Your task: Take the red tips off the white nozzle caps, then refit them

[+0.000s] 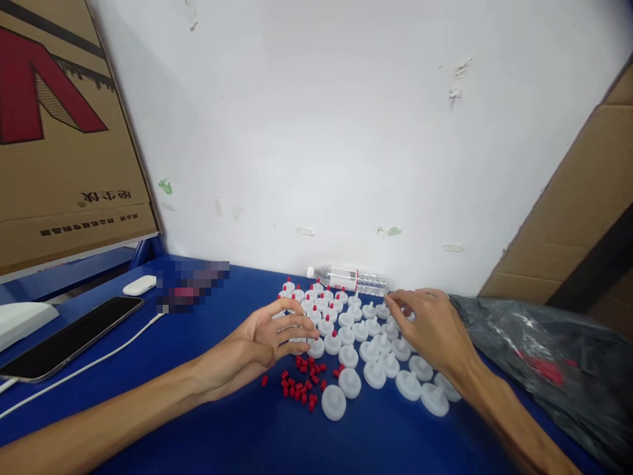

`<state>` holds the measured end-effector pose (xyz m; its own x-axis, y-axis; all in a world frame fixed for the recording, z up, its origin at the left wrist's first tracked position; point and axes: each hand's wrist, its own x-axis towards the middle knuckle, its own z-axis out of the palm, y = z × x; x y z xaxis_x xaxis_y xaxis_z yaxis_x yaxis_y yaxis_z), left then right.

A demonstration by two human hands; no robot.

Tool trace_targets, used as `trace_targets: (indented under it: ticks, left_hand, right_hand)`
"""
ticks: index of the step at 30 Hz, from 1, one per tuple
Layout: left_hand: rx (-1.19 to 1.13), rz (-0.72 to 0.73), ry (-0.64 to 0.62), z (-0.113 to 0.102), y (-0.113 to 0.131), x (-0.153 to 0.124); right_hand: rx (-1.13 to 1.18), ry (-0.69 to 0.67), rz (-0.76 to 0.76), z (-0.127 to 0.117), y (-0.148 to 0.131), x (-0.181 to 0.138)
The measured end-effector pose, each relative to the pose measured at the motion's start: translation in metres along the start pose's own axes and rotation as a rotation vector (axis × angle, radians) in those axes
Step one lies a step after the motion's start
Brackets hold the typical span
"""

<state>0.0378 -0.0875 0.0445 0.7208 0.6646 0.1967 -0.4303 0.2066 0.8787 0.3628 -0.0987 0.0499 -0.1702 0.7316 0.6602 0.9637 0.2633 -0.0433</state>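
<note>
My left hand (271,335) is open, palm turned inward and fingers spread, over the left edge of a group of white disc-shaped caps with spouts (348,357). Nothing shows in it, and its fingers hide some caps. Several caps at the back left carry small red tips (334,334); those toward the right and front have bare spouts. Loose red tips (301,386) lie in a pile just in front of my left hand. My right hand (428,323) is over the right side of the caps, back upward, thumb and fingers apart; its fingertips are partly hidden.
A clear plastic bottle (366,282) lies on its side against the wall. On the blue table's left are a phone (69,336), a white cable (99,361) and a white case (140,285). A dark plastic bag (548,363) lies right. Cardboard (64,178) stands left.
</note>
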Motion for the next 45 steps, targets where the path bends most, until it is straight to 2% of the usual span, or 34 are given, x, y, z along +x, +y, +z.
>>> trace_targets:
  ticks: [45]
  left_hand:
    - [-0.042,-0.036,0.013,0.006,0.0006,-0.0001]
  right_hand:
    - [0.021,-0.019,-0.025,0.0021,-0.0028,-0.0016]
